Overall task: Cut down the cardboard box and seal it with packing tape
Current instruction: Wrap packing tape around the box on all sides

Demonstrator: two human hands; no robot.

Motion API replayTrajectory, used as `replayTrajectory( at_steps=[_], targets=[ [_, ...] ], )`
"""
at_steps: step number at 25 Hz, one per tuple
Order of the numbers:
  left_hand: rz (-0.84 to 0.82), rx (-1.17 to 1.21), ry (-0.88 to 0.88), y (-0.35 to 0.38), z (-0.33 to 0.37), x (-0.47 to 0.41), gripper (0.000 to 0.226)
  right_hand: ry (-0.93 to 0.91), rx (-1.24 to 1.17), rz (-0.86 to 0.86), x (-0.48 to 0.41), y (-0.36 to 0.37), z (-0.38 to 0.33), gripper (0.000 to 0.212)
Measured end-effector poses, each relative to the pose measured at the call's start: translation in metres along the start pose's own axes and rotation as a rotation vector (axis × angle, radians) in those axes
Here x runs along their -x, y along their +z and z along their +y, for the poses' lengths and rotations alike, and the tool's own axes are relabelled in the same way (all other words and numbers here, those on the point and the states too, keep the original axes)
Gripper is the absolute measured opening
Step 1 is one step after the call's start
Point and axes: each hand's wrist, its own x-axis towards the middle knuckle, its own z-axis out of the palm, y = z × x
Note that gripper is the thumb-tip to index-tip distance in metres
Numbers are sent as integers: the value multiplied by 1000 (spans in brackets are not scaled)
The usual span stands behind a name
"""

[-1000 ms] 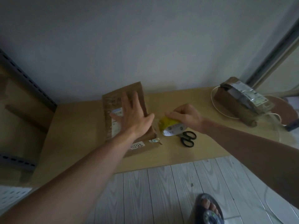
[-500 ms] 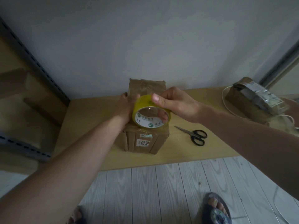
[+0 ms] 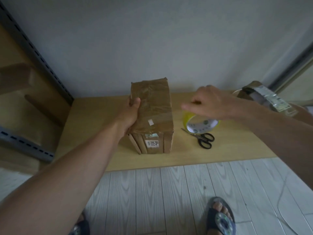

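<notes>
Nearest, sandalled feet (image 3: pixel 221 217) stand on a pale plank floor (image 3: pixel 152 192). On the smooth wooden counter (image 3: pixel 94 133), black-handled scissors (image 3: pixel 203 140) lie just beside a yellow packing tape roll (image 3: pixel 201 126). The blurred right hand (image 3: pixel 213 104) overlaps the roll, and its fingers' hold cannot be told. The left hand (image 3: pixel 130 112) has its fingers clamped on the left side of the rectangular, tape-wrinkled cardboard box (image 3: pixel 152 106). Far right lies a wrapped parcel (image 3: pixel 264 99).

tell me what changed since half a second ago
The right grip carried the tape off the box rightwards, down beside the scissors; blur hides whether it still holds it. The left grip holds the box's left edge, thumb on top. Box and scissors stayed put.
</notes>
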Motion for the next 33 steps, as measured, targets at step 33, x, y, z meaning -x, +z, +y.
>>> replayTrajectory(
  at_steps=[33],
  targets=[
    [-221,24,222,-23,-5,-3,90,-107,-557,243,-25,65,-33,62]
  ],
)
